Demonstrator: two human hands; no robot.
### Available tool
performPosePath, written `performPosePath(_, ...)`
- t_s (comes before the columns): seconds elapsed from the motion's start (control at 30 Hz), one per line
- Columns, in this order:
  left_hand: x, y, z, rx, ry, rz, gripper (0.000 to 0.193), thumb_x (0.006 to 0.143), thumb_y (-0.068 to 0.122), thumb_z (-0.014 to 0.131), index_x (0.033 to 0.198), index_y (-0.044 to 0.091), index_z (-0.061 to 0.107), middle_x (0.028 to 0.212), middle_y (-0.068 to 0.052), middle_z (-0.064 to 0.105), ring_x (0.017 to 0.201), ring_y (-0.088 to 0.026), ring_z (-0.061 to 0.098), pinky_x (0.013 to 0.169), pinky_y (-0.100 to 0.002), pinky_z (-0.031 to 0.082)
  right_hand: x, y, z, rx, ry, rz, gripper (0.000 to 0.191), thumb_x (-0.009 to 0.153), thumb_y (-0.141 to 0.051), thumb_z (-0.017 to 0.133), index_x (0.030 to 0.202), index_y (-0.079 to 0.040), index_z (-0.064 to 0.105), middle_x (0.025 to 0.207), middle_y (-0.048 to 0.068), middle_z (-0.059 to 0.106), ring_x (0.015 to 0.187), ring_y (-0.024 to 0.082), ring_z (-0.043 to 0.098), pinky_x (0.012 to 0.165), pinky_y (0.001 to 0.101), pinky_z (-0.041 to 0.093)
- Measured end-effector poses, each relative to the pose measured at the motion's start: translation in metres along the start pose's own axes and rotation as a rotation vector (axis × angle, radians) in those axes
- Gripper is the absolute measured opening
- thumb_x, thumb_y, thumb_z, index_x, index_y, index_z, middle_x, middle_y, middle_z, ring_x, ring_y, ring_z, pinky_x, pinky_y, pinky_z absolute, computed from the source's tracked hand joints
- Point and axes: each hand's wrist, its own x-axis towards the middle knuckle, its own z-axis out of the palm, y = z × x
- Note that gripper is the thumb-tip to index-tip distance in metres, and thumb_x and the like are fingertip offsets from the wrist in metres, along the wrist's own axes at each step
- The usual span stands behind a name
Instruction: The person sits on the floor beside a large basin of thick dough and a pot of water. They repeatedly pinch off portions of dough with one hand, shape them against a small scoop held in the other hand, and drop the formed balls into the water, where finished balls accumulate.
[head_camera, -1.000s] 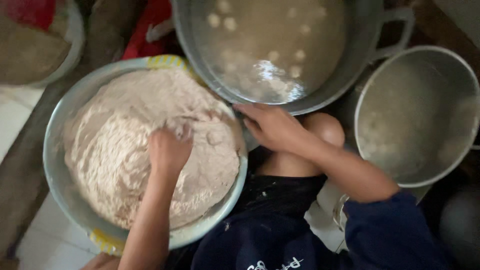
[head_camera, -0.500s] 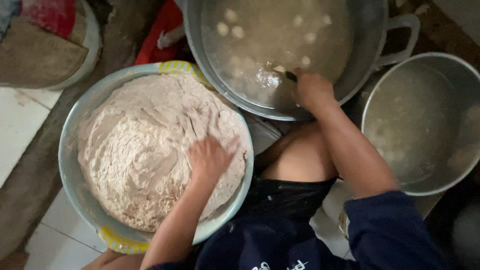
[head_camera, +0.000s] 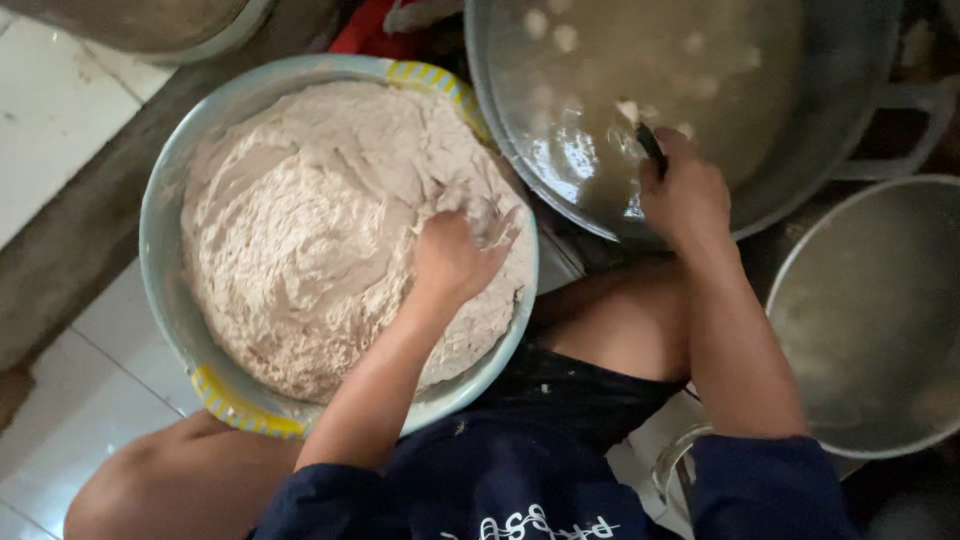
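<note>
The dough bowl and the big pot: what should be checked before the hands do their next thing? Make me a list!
1. Left hand in the dough: ok, it presses into the paste near the bowl's right side.
2. Dough inside the bowl: ok, none shows over the rim.
3. Right hand gripping the dark tool: ok, fingers are closed round the handle.
4. Tool's tip reaching into the pot: ok, a pale lump sits at it.
5. Pale balls afloat in the pot's cloudy liquid: ok, several show.
6. Grey pot at the right ready for use: cannot tell, its contents are blurred.
</note>
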Motion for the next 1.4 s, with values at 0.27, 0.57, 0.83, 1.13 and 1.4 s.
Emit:
performPosePath(0.27, -0.011, 0.007, 0.008, -0.397, 0.234, 0.101, 0.037, 0.088, 0.035, 0.075, 0.104, 0.003, 0.073, 0.095, -0.022, 0.075, 0.092, -0.042, 0.07, 0.079, -0.047, 0.057, -0.061, -0.03, -0.03, 0.51, -0.47, 0.045, 0.041, 0.096, -0.019, 0.063, 0.136, -0.008, 0.059, 0.099, 0.009, 0.075, 0.075, 0.02, 0.07, 0.069, 0.0343, 0.056)
performPosePath(0.57, -0.009, 0.006, 0.014, -0.332, 0.134, 0.192, 0.045, 0.069, 0.031, 0.085, 0.104, 0.005, 0.075, 0.098, -0.017, 0.076, 0.094, -0.038, 0.073, 0.085, -0.044, 0.057, -0.088, -0.053, -0.025, 0.493, -0.404, -0.471, 0.043, 0.102, -0.012, 0.06, 0.143, -0.001, 0.054, 0.111, 0.013, 0.072, 0.097, 0.018, 0.072, 0.084, 0.0315, 0.056)
performPosePath(0.83, -0.008, 0.025, 0.003, 0.076, 0.073, -0.062, 0.052, 0.075, 0.054, 0.079, 0.078, 0.002, 0.074, 0.075, -0.021, 0.072, 0.075, -0.04, 0.071, 0.07, -0.048, 0.055, -0.066, -0.027, -0.016, 0.526, -0.64, 0.012, 0.05, 0.097, -0.018, 0.061, 0.146, -0.013, 0.059, 0.087, 0.013, 0.073, 0.072, 0.023, 0.065, 0.066, 0.0356, 0.054)
performPosePath(1.13, -0.012, 0.014, 0.015, -0.097, 0.165, 0.034, 0.05, 0.087, 0.051, 0.074, 0.086, 0.001, 0.074, 0.077, -0.025, 0.071, 0.074, -0.043, 0.069, 0.072, -0.048, 0.056, -0.037, 0.009, -0.024, 0.129, -0.116, -0.214, 0.043, 0.096, -0.011, 0.066, 0.138, -0.006, 0.064, 0.118, 0.027, 0.069, 0.107, 0.043, 0.068, 0.088, 0.0464, 0.054)
performPosePath(1.4, -0.014, 0.015, 0.015, -0.473, 0.237, 0.157, 0.024, 0.087, 0.026, 0.076, 0.097, 0.006, 0.071, 0.088, -0.016, 0.075, 0.082, -0.038, 0.072, 0.073, -0.043, 0.057, -0.077, -0.03, -0.021, 0.397, -0.403, -0.307, 0.049, 0.096, -0.018, 0.066, 0.144, -0.01, 0.057, 0.11, 0.017, 0.075, 0.094, 0.027, 0.074, 0.08, 0.0373, 0.057)
